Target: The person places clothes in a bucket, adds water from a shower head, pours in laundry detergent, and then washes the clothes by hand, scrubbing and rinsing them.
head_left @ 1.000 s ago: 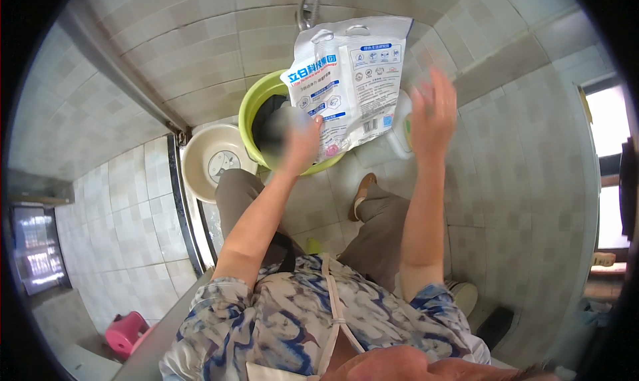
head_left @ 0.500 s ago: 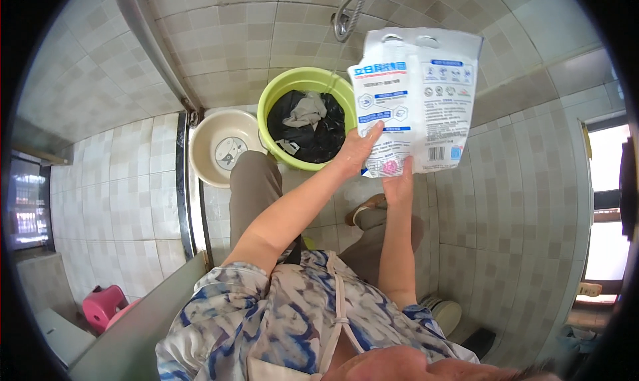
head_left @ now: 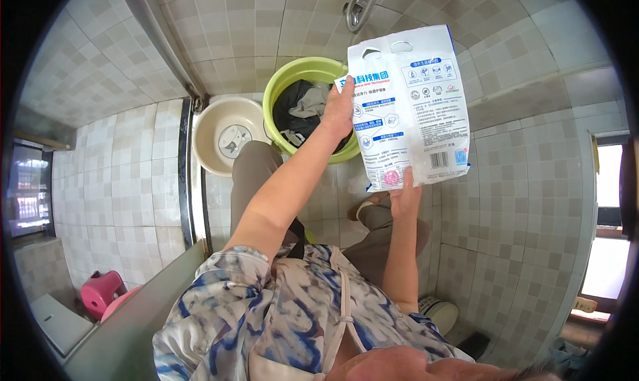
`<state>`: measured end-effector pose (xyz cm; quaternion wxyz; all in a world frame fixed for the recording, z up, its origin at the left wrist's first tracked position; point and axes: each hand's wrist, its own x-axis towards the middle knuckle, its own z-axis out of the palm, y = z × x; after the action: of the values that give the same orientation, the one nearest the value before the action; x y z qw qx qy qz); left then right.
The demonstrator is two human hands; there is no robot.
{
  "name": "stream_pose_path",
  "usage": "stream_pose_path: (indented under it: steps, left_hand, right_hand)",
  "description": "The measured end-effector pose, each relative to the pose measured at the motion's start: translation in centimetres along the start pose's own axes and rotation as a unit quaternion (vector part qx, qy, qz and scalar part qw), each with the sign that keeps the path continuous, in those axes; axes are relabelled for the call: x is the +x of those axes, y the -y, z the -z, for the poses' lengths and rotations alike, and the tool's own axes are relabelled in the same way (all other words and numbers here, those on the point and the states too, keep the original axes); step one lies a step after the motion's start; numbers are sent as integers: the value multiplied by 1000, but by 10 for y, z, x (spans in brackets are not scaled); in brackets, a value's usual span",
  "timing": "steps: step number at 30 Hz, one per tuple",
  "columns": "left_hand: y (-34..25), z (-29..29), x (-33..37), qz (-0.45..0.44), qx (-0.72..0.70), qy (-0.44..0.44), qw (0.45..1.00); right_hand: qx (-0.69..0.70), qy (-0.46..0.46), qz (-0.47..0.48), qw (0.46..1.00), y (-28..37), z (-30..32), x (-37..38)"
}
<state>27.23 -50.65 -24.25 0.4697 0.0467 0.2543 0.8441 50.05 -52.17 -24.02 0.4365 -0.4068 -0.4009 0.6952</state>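
I hold up a large white detergent bag with blue print and two handle cut-outs along its top edge. My left hand grips its left edge, thumb on the near face and the other fingers mostly hidden. Under the bottom edge, my right hand supports it, with the thumb on the front and the rest of the fingers behind. Below and left of the bag is a lime-green tub holding black cloth and a grey cloth. The bag and my left hand cover part of the tub.
A cream basin with a cartoon picture on its bottom stands left of the tub, beside a dark-edged floor sill. A metal shower hose hangs on the far wall. At lower left is a pink stool beyond a glass panel.
My left hand has slid up the bag's left edge from near its lower corner. The bag has shifted slightly left and turned, and my right hand still supports its bottom.
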Motion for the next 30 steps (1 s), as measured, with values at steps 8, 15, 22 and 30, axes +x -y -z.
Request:
stream_pose_path:
  steps: [8, 15, 22, 30]
  left_hand:
    - [-30, 54, 52, -68, -127, 33, 989]
    - [-8, 151, 35, 207, 103, -36, 972]
    - [-7, 140, -6, 306, 193, 91, 928]
    - [-20, 146, -4, 288, 143, 70, 944]
  right_hand:
    - [-142, -45, 92, 985, 21, 15, 1]
    - [-219, -119, 211, 945, -2, -42, 23]
    - [-429, -219, 245, 842, -23, -94, 23]
    - [-527, -251, 262, 768, -45, -115, 16]
